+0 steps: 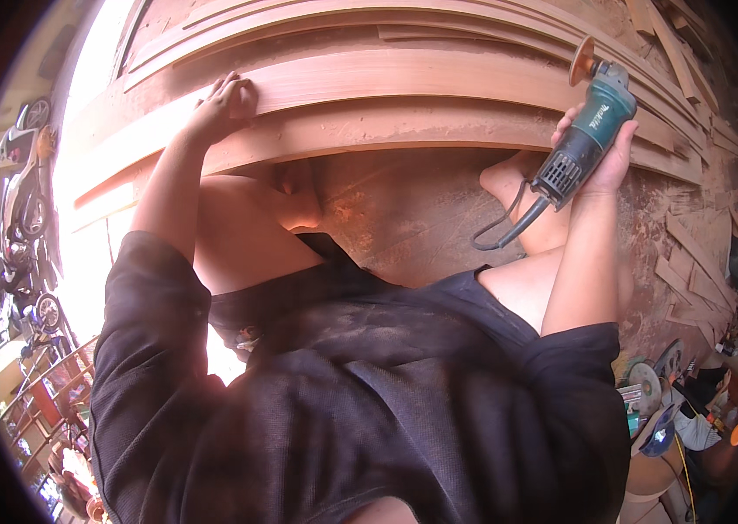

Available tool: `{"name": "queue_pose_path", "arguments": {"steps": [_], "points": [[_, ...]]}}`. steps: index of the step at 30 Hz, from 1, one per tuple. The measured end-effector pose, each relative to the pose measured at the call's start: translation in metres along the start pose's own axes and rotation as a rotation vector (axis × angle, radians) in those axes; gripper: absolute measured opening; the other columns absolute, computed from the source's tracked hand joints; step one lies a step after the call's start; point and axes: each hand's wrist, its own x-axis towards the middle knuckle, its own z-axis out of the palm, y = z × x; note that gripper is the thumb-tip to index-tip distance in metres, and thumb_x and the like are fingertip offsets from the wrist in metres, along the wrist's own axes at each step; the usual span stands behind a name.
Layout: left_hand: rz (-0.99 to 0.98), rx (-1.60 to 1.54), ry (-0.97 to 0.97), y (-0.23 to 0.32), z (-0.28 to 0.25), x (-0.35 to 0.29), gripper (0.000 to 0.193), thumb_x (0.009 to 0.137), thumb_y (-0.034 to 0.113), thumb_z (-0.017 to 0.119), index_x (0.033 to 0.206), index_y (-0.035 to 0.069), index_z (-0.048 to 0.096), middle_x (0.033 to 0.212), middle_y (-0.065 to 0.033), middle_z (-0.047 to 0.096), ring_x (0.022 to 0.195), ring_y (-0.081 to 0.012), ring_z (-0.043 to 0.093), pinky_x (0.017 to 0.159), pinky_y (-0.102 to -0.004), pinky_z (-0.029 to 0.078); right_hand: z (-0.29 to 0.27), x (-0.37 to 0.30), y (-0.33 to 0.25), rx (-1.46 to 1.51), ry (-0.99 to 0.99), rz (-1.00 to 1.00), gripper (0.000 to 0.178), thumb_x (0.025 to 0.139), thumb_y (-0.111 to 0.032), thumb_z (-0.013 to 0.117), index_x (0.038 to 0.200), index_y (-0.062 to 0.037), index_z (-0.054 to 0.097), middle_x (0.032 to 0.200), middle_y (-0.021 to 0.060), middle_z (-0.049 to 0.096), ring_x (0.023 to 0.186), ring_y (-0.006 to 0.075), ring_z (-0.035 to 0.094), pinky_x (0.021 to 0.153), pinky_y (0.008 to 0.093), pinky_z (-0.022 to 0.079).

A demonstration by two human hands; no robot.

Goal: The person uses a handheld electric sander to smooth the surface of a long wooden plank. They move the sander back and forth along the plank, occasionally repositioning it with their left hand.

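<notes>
My right hand (611, 166) is wrapped round the teal and black body of an angle grinder (600, 118), lifted over the right end of the planks. At its head sits an orange-brown disc (581, 61), and a black cord (513, 232) loops from the rear. On the left, my left hand (226, 105) grips a long, smooth wooden plank (360, 77) from above, with the fingers bent at its far edge. A second board (404, 124) lies along the near side of that plank. Whether the disc is spinning cannot be told.
More long boards (317, 33) lie beyond the plank. Wood offcuts (692, 271) litter the dusty floor (386, 201) on the right. Grinding discs (644, 384) and assorted tools lie at the lower right. Motorbikes (28, 192) stand at the far left, past glaring sunlight. My bare legs flank the near floor.
</notes>
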Motion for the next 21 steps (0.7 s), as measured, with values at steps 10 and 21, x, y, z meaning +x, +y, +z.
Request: {"name": "queue_pose_path", "arguments": {"steps": [10,21], "points": [[0.022,-0.497,-0.136,0.219,-0.045,-0.026,0.061,0.105,0.053,0.064,0.134,0.000,0.070,0.133,-0.0264,0.072,0.126,-0.0393,0.069,0.109,-0.0480,0.052,0.047,0.033,0.076,-0.324,0.224,0.345,0.071,0.099,-0.072,0.063,0.118,-0.0036,0.066,0.088,0.0150,0.073,0.070,0.0265,0.075,0.062,0.0377,0.065],[-0.335,-1.592,-0.498,0.328,-0.021,0.024,0.085,0.107,0.070,0.048,0.146,-0.005,0.059,0.136,-0.0247,0.068,0.120,-0.0374,0.069,0.096,-0.0555,0.058,0.091,0.060,0.155,-0.469,0.117,0.477,0.068,0.110,-0.060,0.056,0.128,0.0052,0.066,0.112,0.0133,0.074,0.099,0.0196,0.071,0.091,0.0356,0.058]]}}
